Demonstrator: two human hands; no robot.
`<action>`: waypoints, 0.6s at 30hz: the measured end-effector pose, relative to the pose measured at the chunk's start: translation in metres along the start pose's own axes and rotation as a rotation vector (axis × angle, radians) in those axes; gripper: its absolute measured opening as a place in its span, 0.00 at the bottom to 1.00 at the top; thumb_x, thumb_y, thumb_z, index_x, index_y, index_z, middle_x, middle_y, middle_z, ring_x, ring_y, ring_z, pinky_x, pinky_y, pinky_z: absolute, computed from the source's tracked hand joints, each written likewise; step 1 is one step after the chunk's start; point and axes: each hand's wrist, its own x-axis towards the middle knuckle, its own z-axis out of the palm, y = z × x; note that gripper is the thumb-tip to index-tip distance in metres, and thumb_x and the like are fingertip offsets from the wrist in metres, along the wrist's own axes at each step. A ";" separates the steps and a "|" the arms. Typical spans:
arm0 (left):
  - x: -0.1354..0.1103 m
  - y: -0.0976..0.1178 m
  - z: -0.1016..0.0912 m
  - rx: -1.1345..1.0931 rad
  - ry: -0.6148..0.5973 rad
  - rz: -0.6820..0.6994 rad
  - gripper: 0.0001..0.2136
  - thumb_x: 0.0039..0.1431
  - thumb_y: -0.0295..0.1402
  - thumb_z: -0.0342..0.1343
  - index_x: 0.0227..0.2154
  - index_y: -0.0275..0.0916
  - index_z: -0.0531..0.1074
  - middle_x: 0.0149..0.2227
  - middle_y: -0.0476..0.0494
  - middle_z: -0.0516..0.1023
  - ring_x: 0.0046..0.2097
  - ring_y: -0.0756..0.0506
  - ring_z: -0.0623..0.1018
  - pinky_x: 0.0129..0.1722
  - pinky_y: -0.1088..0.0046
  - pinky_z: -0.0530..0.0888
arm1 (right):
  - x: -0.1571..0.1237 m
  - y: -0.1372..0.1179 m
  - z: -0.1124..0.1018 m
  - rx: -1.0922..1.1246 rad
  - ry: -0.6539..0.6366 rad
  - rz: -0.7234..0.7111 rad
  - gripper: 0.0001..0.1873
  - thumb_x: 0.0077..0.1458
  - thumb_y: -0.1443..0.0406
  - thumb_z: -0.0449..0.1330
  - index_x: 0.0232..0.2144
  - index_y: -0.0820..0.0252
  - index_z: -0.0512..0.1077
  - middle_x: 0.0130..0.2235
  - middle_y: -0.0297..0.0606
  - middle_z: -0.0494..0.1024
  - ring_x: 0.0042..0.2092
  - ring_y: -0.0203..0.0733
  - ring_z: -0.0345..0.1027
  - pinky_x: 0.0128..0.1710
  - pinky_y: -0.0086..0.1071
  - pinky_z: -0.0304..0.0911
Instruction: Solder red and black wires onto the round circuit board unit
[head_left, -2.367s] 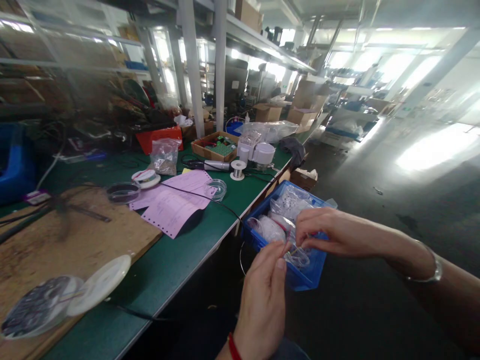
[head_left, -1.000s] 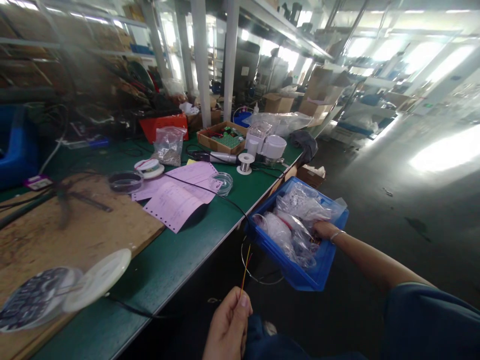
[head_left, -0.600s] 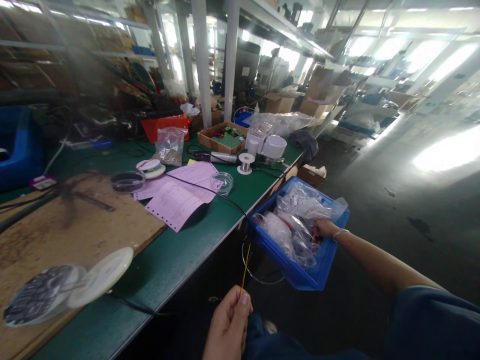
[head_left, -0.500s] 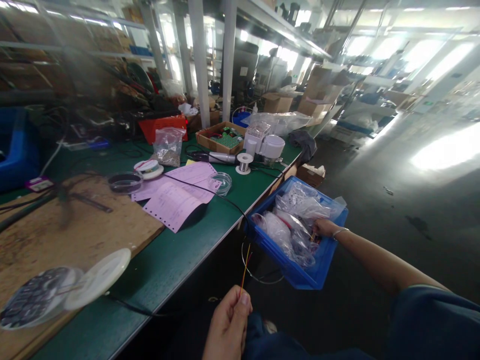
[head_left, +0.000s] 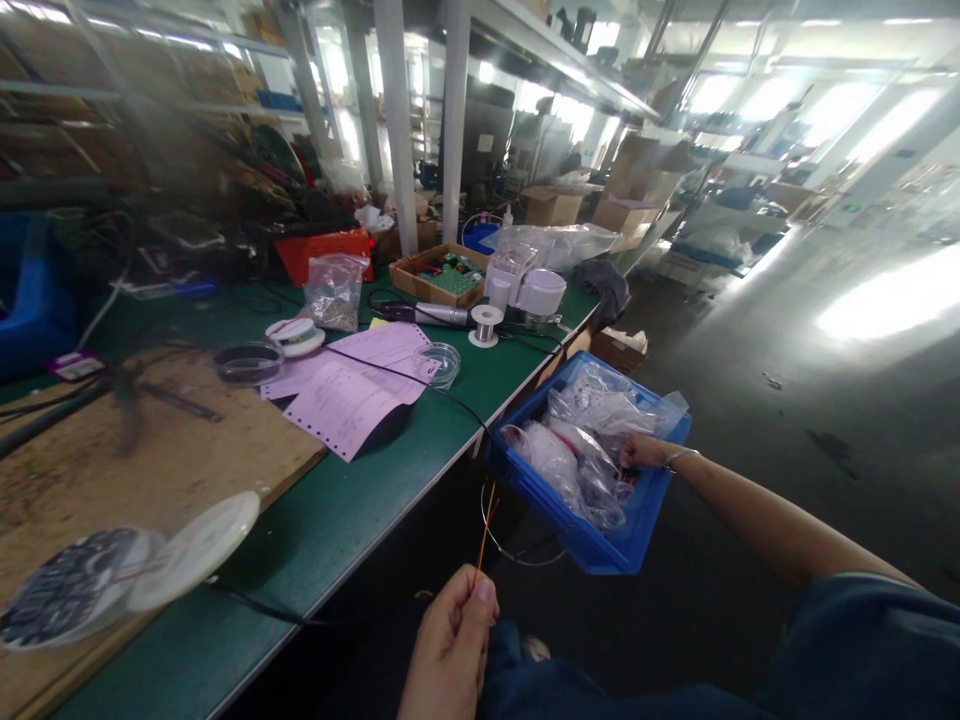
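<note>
My left hand (head_left: 454,640) is closed, with thumb and fingers pinching thin red and yellow wires (head_left: 486,530) that stick up past the table edge. My right hand (head_left: 643,452) reaches into a blue plastic bin (head_left: 607,555) beside the table. Its fingers are curled down among clear plastic bags (head_left: 577,465) and small dark and orange parts. What those fingers hold, if anything, is hidden. The bags fill most of the bin.
On the green table (head_left: 360,520) lie pink papers (head_left: 352,400), a solder spool (head_left: 486,327), a clear dish (head_left: 437,365) and a wooden board (head_left: 187,460). A round container with its lid open (head_left: 82,590) stands near left. A black cable crosses the papers.
My right hand has shifted slightly to the left inside the bin, and the orange parts beneath it show less. My left hand keeps its pinch on the wires.
</note>
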 end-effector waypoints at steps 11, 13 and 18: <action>-0.003 0.001 -0.002 -0.008 0.027 0.026 0.27 0.49 0.61 0.55 0.24 0.39 0.60 0.16 0.61 0.49 0.18 0.57 0.47 0.18 0.78 0.43 | -0.003 -0.017 0.012 0.209 -0.099 0.016 0.13 0.64 0.61 0.59 0.31 0.65 0.70 0.30 0.32 0.72 0.31 0.35 0.68 0.33 0.31 0.69; -0.004 0.001 -0.002 -0.002 0.026 0.024 0.27 0.49 0.61 0.55 0.24 0.39 0.60 0.16 0.61 0.49 0.18 0.57 0.47 0.19 0.77 0.43 | -0.004 -0.019 0.013 0.239 -0.095 0.015 0.13 0.64 0.61 0.59 0.31 0.66 0.70 0.30 0.32 0.71 0.30 0.34 0.68 0.32 0.31 0.69; -0.004 0.000 -0.001 0.007 0.025 0.027 0.27 0.50 0.61 0.54 0.24 0.39 0.60 0.16 0.61 0.50 0.18 0.57 0.48 0.19 0.77 0.44 | -0.009 -0.026 0.013 0.301 -0.070 -0.019 0.14 0.65 0.58 0.58 0.36 0.65 0.71 0.32 0.34 0.72 0.29 0.34 0.68 0.30 0.30 0.69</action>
